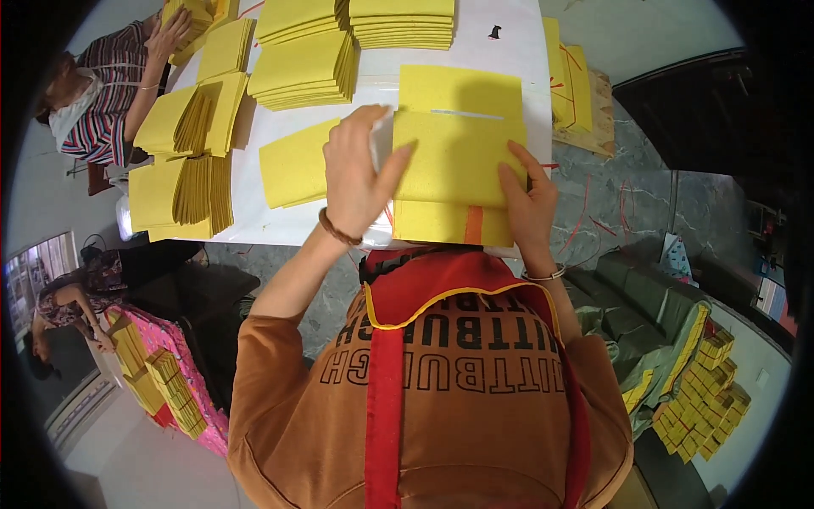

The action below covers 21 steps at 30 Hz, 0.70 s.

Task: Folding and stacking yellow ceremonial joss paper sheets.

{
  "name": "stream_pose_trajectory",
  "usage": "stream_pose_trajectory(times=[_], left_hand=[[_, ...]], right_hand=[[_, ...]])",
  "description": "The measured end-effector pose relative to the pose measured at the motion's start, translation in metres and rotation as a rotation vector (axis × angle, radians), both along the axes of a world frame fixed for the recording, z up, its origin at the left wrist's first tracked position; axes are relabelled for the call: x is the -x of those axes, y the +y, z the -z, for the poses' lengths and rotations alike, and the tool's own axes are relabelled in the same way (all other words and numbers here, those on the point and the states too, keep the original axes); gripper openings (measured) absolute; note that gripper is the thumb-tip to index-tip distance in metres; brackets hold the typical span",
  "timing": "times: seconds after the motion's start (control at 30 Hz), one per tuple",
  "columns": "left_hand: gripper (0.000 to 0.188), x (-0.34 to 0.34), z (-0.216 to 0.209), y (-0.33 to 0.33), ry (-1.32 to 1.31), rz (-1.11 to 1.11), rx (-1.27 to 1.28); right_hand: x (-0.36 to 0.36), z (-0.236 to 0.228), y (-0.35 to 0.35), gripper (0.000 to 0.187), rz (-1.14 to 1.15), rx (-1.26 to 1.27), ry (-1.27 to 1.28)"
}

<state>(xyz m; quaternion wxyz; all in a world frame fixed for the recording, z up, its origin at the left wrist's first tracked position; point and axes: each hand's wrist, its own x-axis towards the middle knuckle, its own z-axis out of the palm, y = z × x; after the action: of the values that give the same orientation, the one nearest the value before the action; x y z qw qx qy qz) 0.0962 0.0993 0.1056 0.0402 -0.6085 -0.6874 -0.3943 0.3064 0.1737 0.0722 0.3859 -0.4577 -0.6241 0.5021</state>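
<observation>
A folded yellow paper sheet (pixel 458 157) lies in front of me, on top of more yellow paper (pixel 424 222) whose near edge carries an orange strip (pixel 474 226). Another yellow layer (pixel 460 89) shows beyond it. My left hand (pixel 358 165) is at the left edge of the sheet, thumb stretched onto it and apart from the bent fingers. Something whitish shows by its fingertips, too blurred to name. On the right edge rests my right hand (pixel 529 191), thumb and fingers spread. To the left of my left hand lies a flat yellow sheet pile (pixel 292 165).
Folded yellow paper stacks (pixel 301 72) cover the white table's (pixel 263 216) far and left parts. A co-worker (pixel 106 93) handles paper at the far left. Yellow bundles (pixel 572 85) sit on a wooden board to the right; more bundles (pixel 704 399) are piled at lower right.
</observation>
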Motion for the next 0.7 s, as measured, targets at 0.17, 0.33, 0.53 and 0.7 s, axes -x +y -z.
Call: stream_pose_trajectory(times=[0.17, 0.33, 0.53, 0.7], left_hand=[[0.047, -0.043, -0.016, -0.003, 0.161, 0.41, 0.192], [0.046, -0.047, 0.011, 0.011, 0.145, 0.347, 0.263], [0.046, -0.047, 0.025, 0.012, 0.231, 0.329, 0.265], [0.046, -0.045, 0.028, 0.013, 0.236, 0.336, 0.265]], right_hand=[[0.001, -0.001, -0.001, 0.032, 0.014, -0.029, -0.073], [0.001, -0.003, 0.0, 0.031, 0.015, -0.053, -0.058], [-0.008, -0.009, -0.01, 0.038, 0.009, -0.437, -0.369], [-0.005, -0.002, -0.017, 0.052, -0.376, -0.604, -0.846]])
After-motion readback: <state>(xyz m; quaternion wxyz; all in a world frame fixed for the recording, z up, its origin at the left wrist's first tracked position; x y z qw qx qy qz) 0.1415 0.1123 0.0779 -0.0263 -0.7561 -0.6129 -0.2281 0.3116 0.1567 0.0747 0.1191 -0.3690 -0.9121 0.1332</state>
